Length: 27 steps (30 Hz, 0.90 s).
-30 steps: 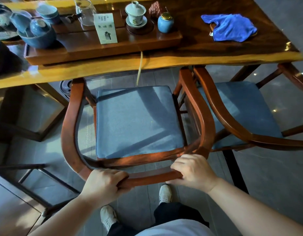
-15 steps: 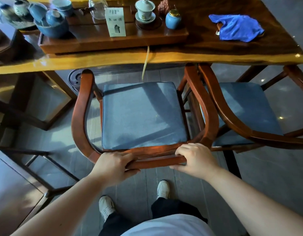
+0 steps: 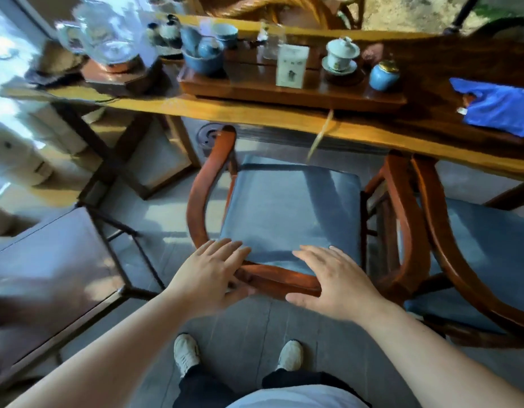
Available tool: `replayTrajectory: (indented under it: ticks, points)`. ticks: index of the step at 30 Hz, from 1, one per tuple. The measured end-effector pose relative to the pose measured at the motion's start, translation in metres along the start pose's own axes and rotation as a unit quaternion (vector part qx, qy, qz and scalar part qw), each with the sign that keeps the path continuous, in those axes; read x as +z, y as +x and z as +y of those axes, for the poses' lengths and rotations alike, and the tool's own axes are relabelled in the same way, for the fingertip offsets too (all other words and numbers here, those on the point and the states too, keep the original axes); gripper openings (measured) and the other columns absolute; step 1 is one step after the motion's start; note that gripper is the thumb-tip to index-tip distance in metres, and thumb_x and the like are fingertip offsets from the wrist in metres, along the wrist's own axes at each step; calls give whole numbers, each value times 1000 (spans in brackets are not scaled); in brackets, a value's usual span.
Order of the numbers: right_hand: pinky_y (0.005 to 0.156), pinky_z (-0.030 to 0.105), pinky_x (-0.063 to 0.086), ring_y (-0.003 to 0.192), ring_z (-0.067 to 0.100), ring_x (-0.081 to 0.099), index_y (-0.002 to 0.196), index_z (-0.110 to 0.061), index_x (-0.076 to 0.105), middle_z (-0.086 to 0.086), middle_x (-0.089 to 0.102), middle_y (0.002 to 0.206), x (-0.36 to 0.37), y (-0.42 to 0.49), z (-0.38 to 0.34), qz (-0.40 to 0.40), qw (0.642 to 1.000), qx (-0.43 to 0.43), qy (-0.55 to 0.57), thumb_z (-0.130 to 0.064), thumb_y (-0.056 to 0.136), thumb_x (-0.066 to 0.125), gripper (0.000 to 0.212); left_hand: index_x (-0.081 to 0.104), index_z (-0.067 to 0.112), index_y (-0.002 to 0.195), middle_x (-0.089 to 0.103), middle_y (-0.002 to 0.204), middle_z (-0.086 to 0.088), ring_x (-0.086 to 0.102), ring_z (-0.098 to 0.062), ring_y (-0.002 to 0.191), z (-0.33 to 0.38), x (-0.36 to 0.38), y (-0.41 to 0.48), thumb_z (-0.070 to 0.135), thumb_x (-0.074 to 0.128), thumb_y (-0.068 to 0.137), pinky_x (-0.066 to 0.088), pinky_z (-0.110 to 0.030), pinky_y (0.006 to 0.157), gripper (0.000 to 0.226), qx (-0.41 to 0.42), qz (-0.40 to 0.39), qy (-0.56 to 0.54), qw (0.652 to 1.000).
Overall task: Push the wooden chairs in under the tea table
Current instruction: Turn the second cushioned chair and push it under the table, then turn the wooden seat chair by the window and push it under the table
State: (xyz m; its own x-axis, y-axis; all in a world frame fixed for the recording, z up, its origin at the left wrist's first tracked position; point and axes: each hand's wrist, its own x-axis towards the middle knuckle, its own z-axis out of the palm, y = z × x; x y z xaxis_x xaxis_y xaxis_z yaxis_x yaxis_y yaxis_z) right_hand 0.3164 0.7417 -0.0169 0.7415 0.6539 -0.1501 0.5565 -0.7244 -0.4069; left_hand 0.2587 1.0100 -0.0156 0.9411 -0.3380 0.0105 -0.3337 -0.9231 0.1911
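Chair of curved red-brown wood with blue cushion (image 3: 287,213) lies dead ahead of us, partly under the yellow-edged wooden worktop (image 3: 254,116); left hand (image 3: 209,276) and right hand (image 3: 335,282) spread flat, fingers unclenched, on its back rail.

Mount: head-worn, one wide-angle view.
Facing: forward and steeply down.
Nearness: close over both hands; fingers (image 3: 225,251) spread mid-frame.
Beyond the fingers: chair (image 3: 287,207), then table (image 3: 254,116).
Below the fingers: floor (image 3: 249,328), shoes.

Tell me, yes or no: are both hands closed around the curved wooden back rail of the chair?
No: the left hand and right hand lie open, fingers spread, over the curved wooden back rail of the blue-cushioned chair.
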Motion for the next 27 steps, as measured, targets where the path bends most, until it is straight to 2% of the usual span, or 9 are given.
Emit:
replayTrajectory:
  ticks: [3, 7, 11, 14, 22, 27]
  points:
    - [114, 39, 17, 137, 21, 33, 142, -23, 39, 2, 37, 151, 5, 41, -39, -43, 996, -70, -30, -80, 76, 48, 88, 50, 14, 131, 59, 130, -8, 51, -30, 122, -21, -19, -31, 61, 51, 80, 41, -43, 104, 69, -62, 10, 13, 998]
    - [114, 43, 19, 137, 22, 34, 142, -23, 39, 2, 37, 151, 21, 79, -95, -83, 984, -152, -41, -72, 79, 52, 81, 55, 13, 126, 63, 123, -7, 56, -29, 116, -57, -38, -86, 51, 68, 74, 46, -41, 98, 66, -144, 13, 62, 987]
    - [115, 36, 15, 139, 17, 28, 143, -26, 35, 0, 32, 154, 43, 117, -154, -116, 970, -208, -57, -68, 80, 51, 77, 60, 13, 120, 65, 119, -8, 58, -29, 112, -101, -48, -156, 48, 73, 72, 48, -40, 96, 61, -235, 9, 69, 969]
    - [116, 36, 14, 139, 17, 28, 144, -27, 34, 1, 32, 154, 63, 143, -195, -143, 958, -237, -76, -68, 82, 49, 76, 62, 13, 118, 66, 119, -9, 59, -31, 113, -135, -51, -202, 45, 76, 69, 49, -46, 96, 61, -289, 0, 65, 955]
    - [117, 36, 10, 141, 14, 22, 145, -32, 28, -4, 26, 156, 118, 195, -301, -195, 942, -261, -84, -69, 84, 44, 74, 55, 17, 127, 59, 131, -7, 50, -30, 124, -219, -55, -298, 47, 61, 78, 40, -45, 105, 58, -342, -37, 46, 938]
    - [117, 35, 8, 141, 13, 20, 146, -33, 25, -5, 23, 156, 146, 221, -357, -226, 927, -290, -74, -69, 85, 43, 73, 58, 15, 124, 62, 127, -9, 52, -32, 122, -252, -73, -340, 44, 66, 81, 44, -48, 102, 53, -369, -32, 47, 928]
